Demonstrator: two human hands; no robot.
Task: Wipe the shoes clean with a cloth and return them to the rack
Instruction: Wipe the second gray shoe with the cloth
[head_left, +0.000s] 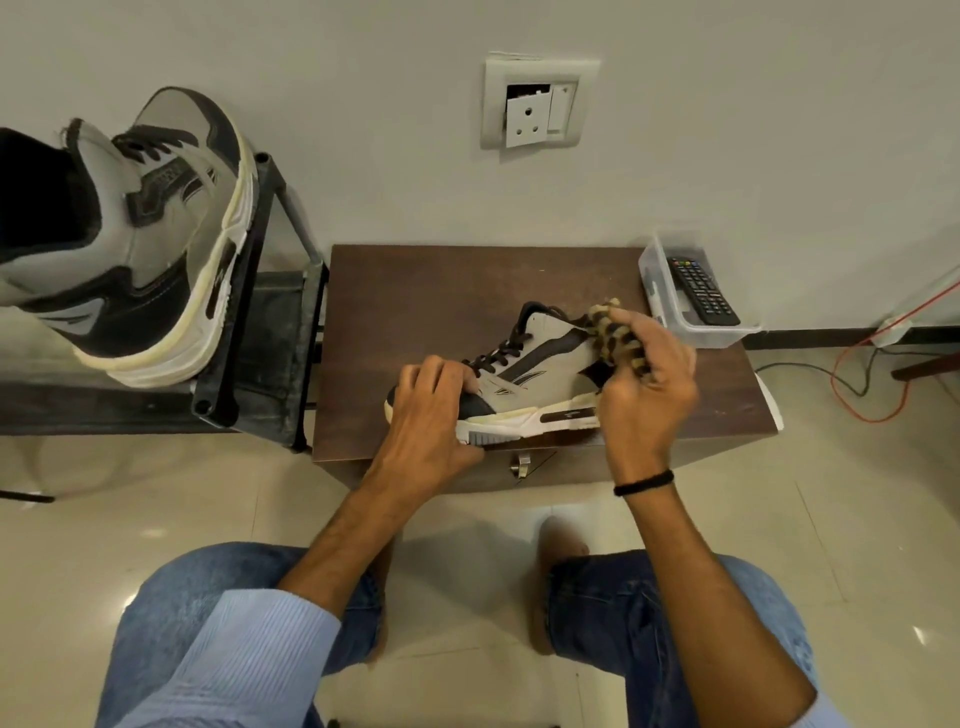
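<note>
In the head view a grey and black shoe (540, 384) stands on the brown tabletop (426, 301), toe to the left. The left hand (431, 410) holds its toe, the fingers (452, 371) curled over the top. The right hand (649, 395) grips a spotted cloth (615, 332) in curled fingers, against the shoe's heel side. The small mark on the sole is too small to read. The second shoe (145, 234) sits on the rack (260, 312) at left. A remote (704, 291) lies in a clear box (662, 306)
</note>
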